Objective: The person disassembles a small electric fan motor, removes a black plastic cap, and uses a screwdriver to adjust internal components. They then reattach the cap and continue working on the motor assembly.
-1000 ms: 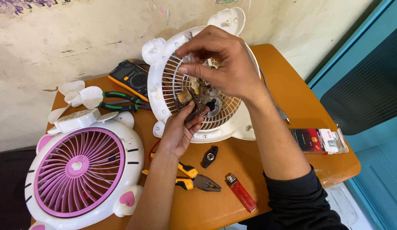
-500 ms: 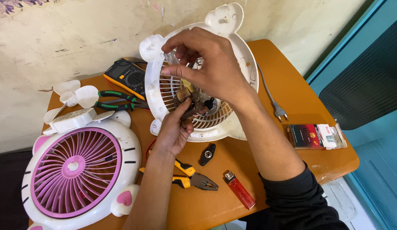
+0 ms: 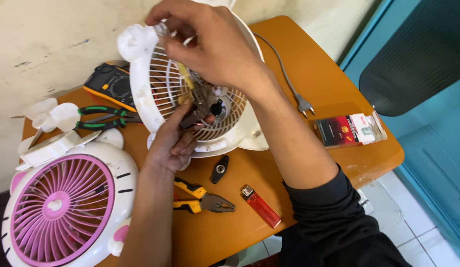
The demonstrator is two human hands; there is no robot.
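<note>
White fan grille housing [image 3: 156, 89] near the worktop's [image 3: 334, 84] far edge: left hand [image 3: 173, 143] grips its motor [image 3: 200, 106]; right hand [image 3: 210, 44] pinches, apparently, a small clear part [image 3: 162, 29].

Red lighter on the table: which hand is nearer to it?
Left. The left hand is at the white fan grille's lower part, just above the red lighter; the right hand is higher, at the grille's top.

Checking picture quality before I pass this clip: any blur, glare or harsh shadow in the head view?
Head view: even, soft light, no glare; the right hand looks slightly motion-smeared at its fingers; the left hand, white fan grille and red lighter read sharp; shadows on the orange table are faint.
</note>
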